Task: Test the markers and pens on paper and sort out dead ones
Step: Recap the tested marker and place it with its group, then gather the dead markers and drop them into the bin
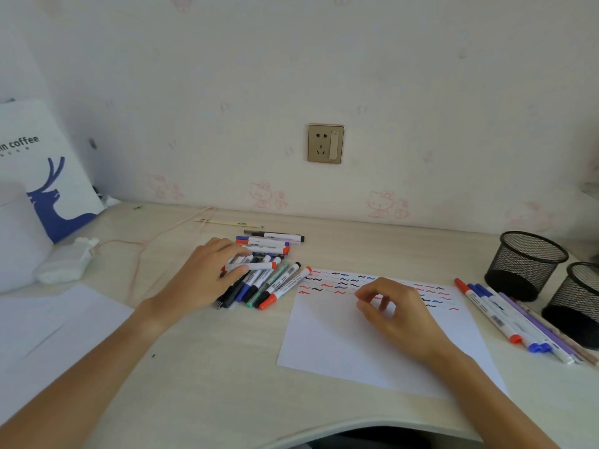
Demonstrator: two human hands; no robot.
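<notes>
Loosely curled and holding nothing, the right hand is rested on the scribbled paper at lower centre; a red-capped marker is pinched by the left hand atop the marker pile left of centre

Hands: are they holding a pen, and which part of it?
The left hand pinches a red-capped marker around its middle, on the pile. The right hand holds nothing.

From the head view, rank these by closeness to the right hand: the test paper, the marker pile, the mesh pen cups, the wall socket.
From the right hand:
1. Test paper, directly beneath it.
2. Marker pile, to its left, under the left hand.
3. Mesh pen cups, far right.
4. Wall socket, up on the back wall.
</notes>
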